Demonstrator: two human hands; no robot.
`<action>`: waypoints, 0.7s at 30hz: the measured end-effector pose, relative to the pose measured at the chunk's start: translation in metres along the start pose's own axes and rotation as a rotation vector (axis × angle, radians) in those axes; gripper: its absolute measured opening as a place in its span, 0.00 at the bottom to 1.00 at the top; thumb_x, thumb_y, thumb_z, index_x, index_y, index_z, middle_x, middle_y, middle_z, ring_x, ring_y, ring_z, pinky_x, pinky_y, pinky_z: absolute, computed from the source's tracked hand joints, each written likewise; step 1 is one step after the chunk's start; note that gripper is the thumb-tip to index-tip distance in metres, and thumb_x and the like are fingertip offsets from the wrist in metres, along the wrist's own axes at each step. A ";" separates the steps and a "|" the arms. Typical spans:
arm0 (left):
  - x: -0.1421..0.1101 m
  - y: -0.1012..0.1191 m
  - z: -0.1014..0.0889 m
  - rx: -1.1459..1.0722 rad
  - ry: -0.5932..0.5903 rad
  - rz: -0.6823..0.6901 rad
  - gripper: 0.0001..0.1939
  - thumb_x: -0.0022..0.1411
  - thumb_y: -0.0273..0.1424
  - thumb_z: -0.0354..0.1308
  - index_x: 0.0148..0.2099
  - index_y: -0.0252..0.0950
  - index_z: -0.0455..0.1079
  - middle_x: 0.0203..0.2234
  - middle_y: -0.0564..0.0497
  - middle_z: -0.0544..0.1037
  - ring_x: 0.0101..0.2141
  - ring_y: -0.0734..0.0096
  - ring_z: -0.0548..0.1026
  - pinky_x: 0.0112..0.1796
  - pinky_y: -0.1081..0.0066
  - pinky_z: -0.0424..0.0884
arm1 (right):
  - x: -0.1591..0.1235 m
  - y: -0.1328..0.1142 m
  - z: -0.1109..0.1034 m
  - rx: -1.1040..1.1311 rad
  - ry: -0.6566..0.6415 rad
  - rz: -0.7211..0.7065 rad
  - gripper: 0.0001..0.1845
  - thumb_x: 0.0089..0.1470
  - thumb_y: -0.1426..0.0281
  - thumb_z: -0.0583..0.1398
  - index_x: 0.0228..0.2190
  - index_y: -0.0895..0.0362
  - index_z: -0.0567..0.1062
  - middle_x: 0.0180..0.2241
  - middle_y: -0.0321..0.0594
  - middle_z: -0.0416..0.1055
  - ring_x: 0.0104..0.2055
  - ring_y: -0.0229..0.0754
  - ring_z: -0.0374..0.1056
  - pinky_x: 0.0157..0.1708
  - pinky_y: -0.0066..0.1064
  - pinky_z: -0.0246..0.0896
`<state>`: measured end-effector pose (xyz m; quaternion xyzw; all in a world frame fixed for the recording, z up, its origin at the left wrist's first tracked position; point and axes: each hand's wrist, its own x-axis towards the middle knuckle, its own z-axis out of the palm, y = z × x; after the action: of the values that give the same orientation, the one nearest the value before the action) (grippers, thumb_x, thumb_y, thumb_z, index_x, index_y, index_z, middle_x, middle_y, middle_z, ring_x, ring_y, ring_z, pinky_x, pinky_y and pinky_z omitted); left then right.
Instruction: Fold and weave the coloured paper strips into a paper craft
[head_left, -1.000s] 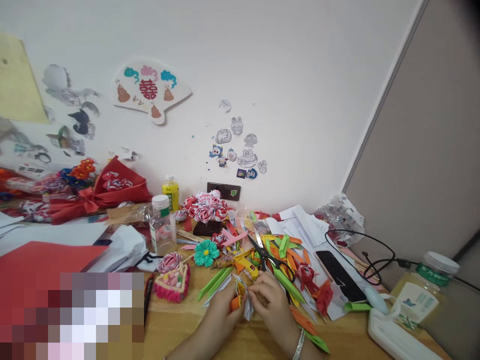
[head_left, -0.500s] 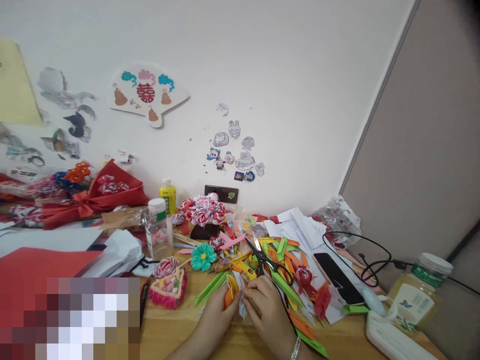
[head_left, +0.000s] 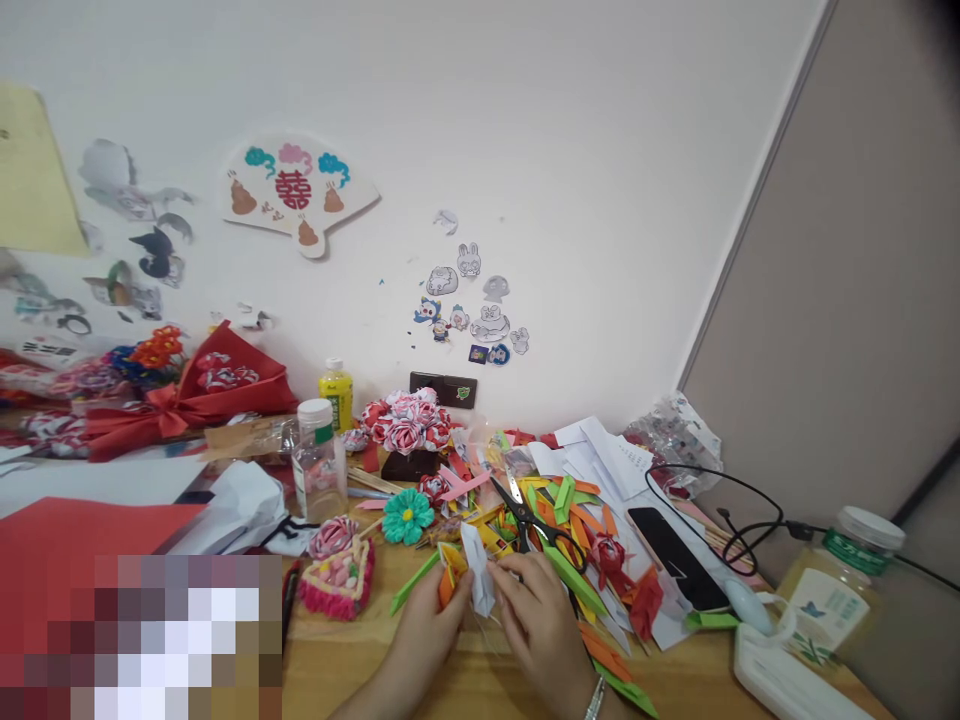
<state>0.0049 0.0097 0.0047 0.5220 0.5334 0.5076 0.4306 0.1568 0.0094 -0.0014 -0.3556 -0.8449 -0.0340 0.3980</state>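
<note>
Low in the middle of the view, my left hand (head_left: 429,622) and my right hand (head_left: 537,614) meet over the wooden table (head_left: 352,660). Both pinch a small folded paper piece (head_left: 474,575), white with orange and yellow layers, whose white tip stands up between my fingers. My right wrist wears a silver bracelet (head_left: 595,698). Just behind my hands lie black-handled scissors (head_left: 534,516) on a heap of green, orange and yellow paper strips (head_left: 574,560).
A teal paper flower (head_left: 407,513), a pink woven basket (head_left: 337,578) and a clear bottle (head_left: 318,461) stand left of my hands. Red paper (head_left: 82,525) covers the left. A black phone (head_left: 675,554), cable, jar (head_left: 836,582) and white case (head_left: 795,680) sit right.
The folded paper has been turned upright between my fingers, its white tip now pointing up. My hands stayed in place; the view shifted slightly.
</note>
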 end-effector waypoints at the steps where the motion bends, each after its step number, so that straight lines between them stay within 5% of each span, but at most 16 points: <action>1: 0.000 0.000 0.000 -0.003 -0.001 -0.001 0.20 0.48 0.50 0.54 0.20 0.40 0.61 0.07 0.59 0.61 0.16 0.69 0.64 0.19 0.73 0.61 | 0.000 0.001 0.000 -0.009 -0.002 0.005 0.24 0.53 0.82 0.50 0.51 0.57 0.63 0.42 0.46 0.65 0.42 0.46 0.60 0.41 0.39 0.60; 15: 0.000 -0.001 0.000 0.011 -0.007 0.028 0.19 0.48 0.50 0.54 0.20 0.40 0.61 0.07 0.59 0.61 0.16 0.68 0.65 0.19 0.73 0.61 | 0.000 0.001 0.001 -0.035 -0.049 0.025 0.23 0.54 0.79 0.51 0.52 0.57 0.63 0.45 0.46 0.67 0.45 0.47 0.60 0.44 0.42 0.60; 21: 0.000 -0.003 0.000 0.021 0.010 0.021 0.20 0.47 0.52 0.54 0.21 0.39 0.62 0.08 0.59 0.62 0.15 0.69 0.65 0.18 0.73 0.60 | 0.000 0.001 0.004 0.121 -0.056 0.118 0.21 0.55 0.76 0.52 0.51 0.54 0.65 0.41 0.43 0.70 0.42 0.47 0.63 0.42 0.41 0.61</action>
<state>0.0051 0.0101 0.0022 0.5295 0.5354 0.5092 0.4168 0.1549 0.0113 -0.0047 -0.3810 -0.8338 0.0507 0.3963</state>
